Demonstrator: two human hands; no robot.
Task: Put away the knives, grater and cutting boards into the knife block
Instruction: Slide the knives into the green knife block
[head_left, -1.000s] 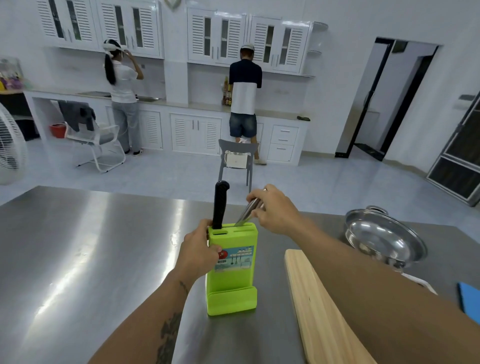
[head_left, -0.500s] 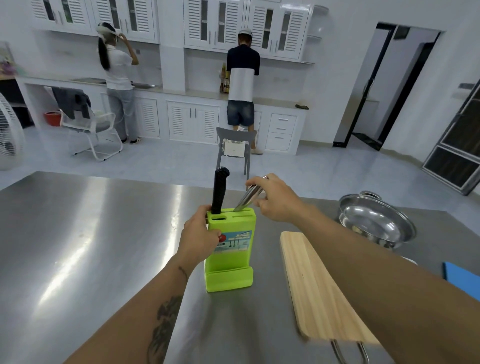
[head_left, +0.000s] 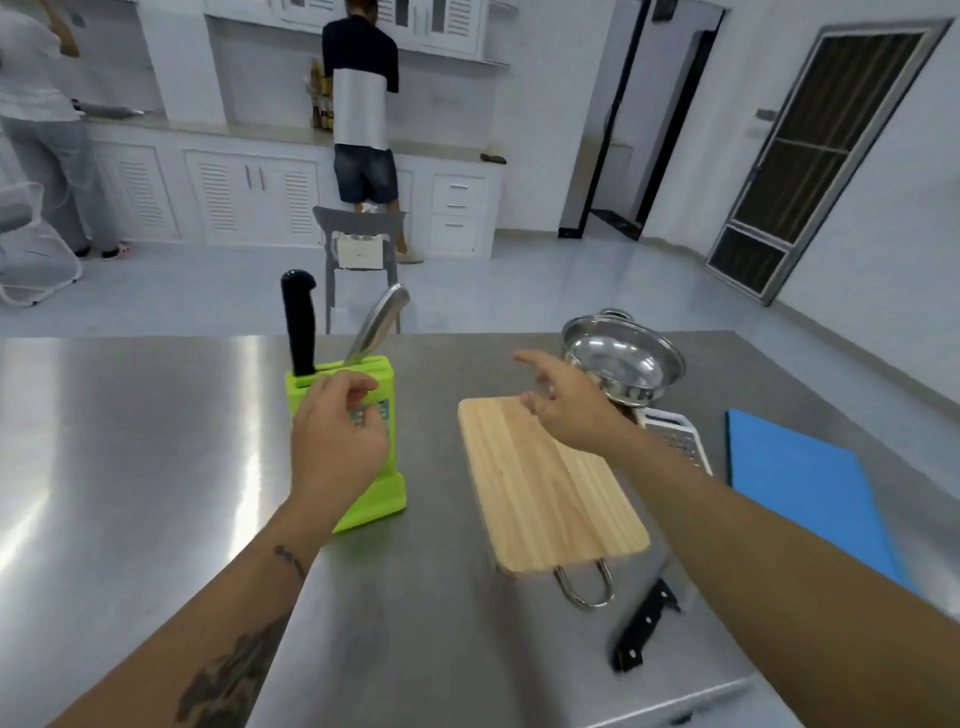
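The green knife block (head_left: 358, 457) stands on the steel bench (head_left: 130, 441) with a black-handled knife (head_left: 299, 322) and a silver-handled knife (head_left: 376, 325) sticking out of its top, and the left hand (head_left: 337, 441) is in front of it with curled fingers, but I cannot tell if it grips the block. The right hand (head_left: 566, 405) floats over the far end of the wooden cutting board (head_left: 545, 483) with fingers spread, holding nothing. A white grater (head_left: 675, 441) lies beside a steel pot (head_left: 621, 358) toward the bench's far edge, a blue cutting board (head_left: 810, 493) lies by the right edge, and another black-handled knife (head_left: 644, 626) lies near the front edge.
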